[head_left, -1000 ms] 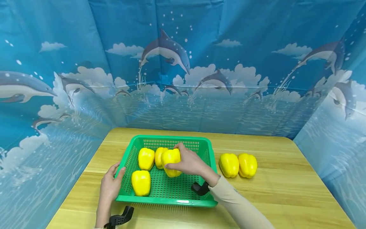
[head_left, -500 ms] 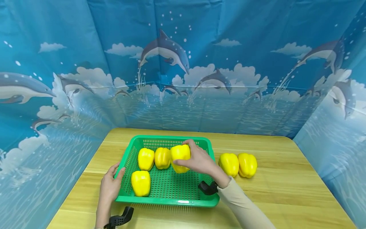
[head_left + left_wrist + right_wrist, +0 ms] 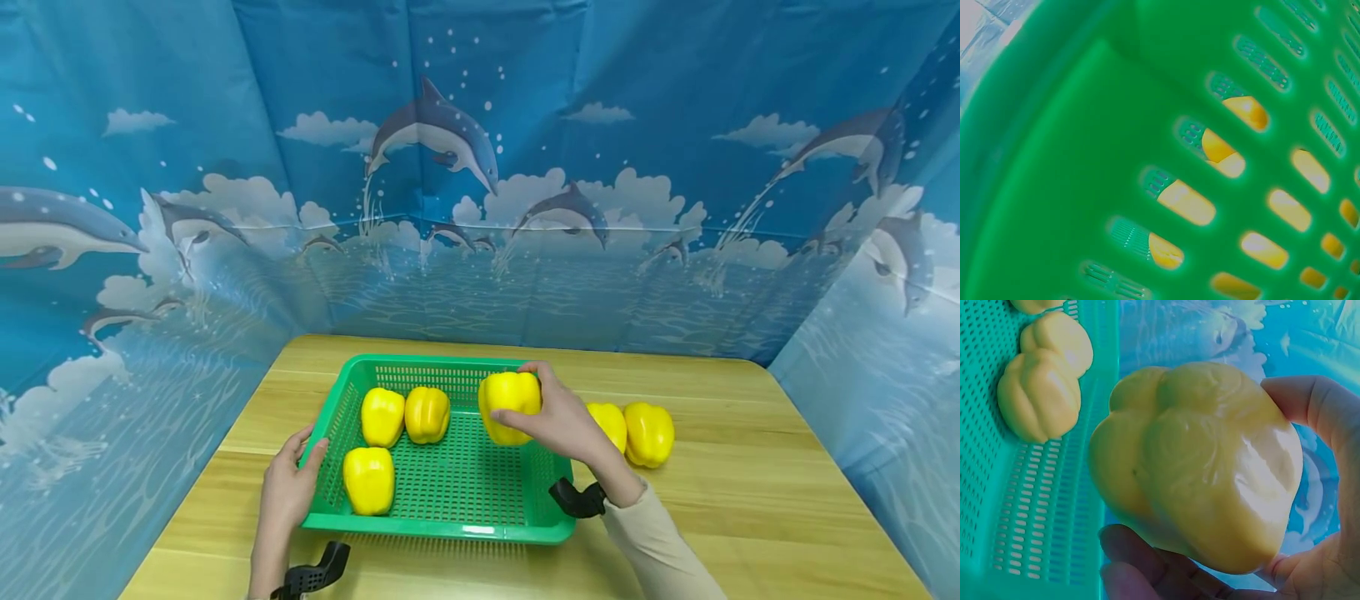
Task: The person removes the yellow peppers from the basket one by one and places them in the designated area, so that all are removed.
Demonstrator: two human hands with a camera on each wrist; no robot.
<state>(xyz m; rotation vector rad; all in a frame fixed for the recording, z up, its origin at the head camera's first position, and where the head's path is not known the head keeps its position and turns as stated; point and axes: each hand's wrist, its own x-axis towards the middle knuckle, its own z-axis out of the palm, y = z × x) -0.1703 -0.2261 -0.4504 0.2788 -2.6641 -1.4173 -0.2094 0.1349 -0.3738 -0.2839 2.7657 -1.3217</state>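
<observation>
My right hand (image 3: 558,417) grips a yellow bell pepper (image 3: 506,407) over the right part of a green plastic basket (image 3: 442,527). In the right wrist view this bell pepper (image 3: 1197,469) fills the middle, with thumb and fingers on its sides. Along the basket's left rim rests my left hand (image 3: 291,482), its thumb over the edge and fingers outside. Inside the basket sit three more yellow peppers: one at the back left (image 3: 382,417), one beside it (image 3: 427,414), one at the front left (image 3: 369,481). Through slots, the left wrist view shows yellow pepper (image 3: 1188,201) behind the basket wall (image 3: 1072,150).
On the wooden table (image 3: 750,467), right of the basket, stand two yellow peppers close together; the right one (image 3: 649,434) shows whole, the left one (image 3: 609,423) is partly behind my right hand. A blue dolphin-print cloth (image 3: 480,275) hangs behind the table.
My right hand has lifted the bell pepper and carried it rightward across the basket, uncovering the pepper behind it. My left hand and the basket stay in place.
</observation>
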